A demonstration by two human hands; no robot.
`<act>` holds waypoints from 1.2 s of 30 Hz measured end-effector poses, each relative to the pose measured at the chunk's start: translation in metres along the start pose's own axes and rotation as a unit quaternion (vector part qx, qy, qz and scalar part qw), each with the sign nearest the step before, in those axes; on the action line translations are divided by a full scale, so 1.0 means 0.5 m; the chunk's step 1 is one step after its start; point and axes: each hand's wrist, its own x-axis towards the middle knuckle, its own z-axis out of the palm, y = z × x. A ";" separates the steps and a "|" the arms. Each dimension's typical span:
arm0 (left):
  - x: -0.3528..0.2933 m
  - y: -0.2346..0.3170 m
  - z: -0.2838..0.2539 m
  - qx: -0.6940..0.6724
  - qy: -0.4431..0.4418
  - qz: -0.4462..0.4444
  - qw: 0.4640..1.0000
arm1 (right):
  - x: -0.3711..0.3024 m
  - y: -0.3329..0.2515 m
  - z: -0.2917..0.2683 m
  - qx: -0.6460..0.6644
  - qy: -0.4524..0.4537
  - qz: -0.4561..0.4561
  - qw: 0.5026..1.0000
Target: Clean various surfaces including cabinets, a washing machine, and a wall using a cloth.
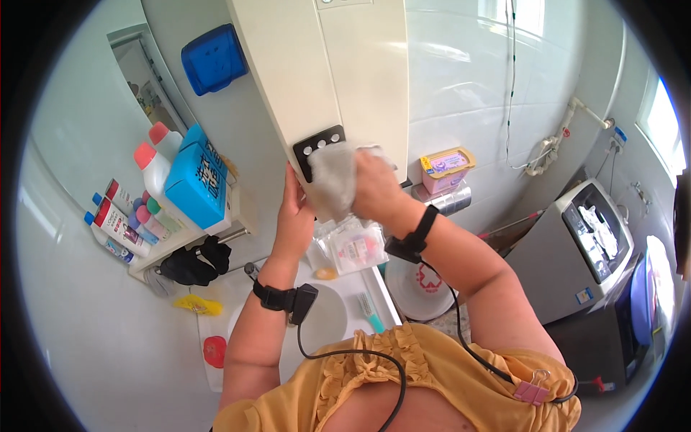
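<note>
A grey cloth (pixel 332 175) is bunched in my right hand (pixel 378 186), pressed against the front of a tall cream-coloured wall unit (pixel 302 65). The cloth partly covers a black panel (pixel 311 150) with round silver knobs low on the unit. My left hand (pixel 295 216) is just below and left of the panel, a finger stretched up along the unit's lower left edge. It holds nothing that I can see, and some of its fingers are hidden. Below my hands is a white washbasin (pixel 327 317), with clear plastic packages (pixel 356 248) on its far edge.
On the left, a shelf (pixel 173 248) carries bottles and a blue box (pixel 198 183). A black cloth (pixel 198 263) hangs under it. A pink tub (pixel 446 171) stands right of the unit. A brush (pixel 371 312) lies on the basin. A washing machine (pixel 568 245) is at right.
</note>
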 end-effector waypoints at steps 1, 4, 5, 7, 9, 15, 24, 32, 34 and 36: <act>-0.003 0.000 -0.007 0.002 0.003 0.000 1.000 | 0.003 0.003 -0.020 0.025 0.021 0.016 0.999; -0.002 -0.005 -0.010 0.044 -0.009 -0.009 0.999 | -0.034 0.010 -0.051 -0.017 0.021 0.111 0.993; -0.002 -0.007 -0.004 0.046 -0.005 -0.005 0.999 | -0.044 0.016 -0.044 -0.015 0.004 0.177 0.984; 0.002 -0.009 -0.001 0.048 -0.002 0.004 0.999 | -0.030 0.011 -0.038 0.051 0.067 0.113 0.990; 0.001 -0.030 -0.008 0.030 0.008 0.010 0.999 | -0.010 -0.024 -0.018 0.147 0.095 0.011 0.984; 0.006 -0.027 -0.003 -0.042 0.003 -0.009 0.999 | 0.006 -0.023 0.010 0.049 -0.018 0.039 0.998; -0.003 -0.025 0.007 0.056 0.017 0.022 0.998 | -0.008 -0.001 -0.040 0.046 0.094 0.057 0.993; 0.003 -0.024 0.009 0.078 0.029 0.020 0.996 | -0.061 0.007 0.025 -0.023 -0.020 0.034 0.999; 0.002 -0.018 0.012 0.089 0.033 0.031 0.995 | -0.072 0.004 0.002 -0.034 -0.031 0.004 0.999; 0.002 -0.020 0.018 0.075 0.035 0.045 0.996 | -0.069 0.001 -0.009 -0.027 -0.003 -0.024 0.999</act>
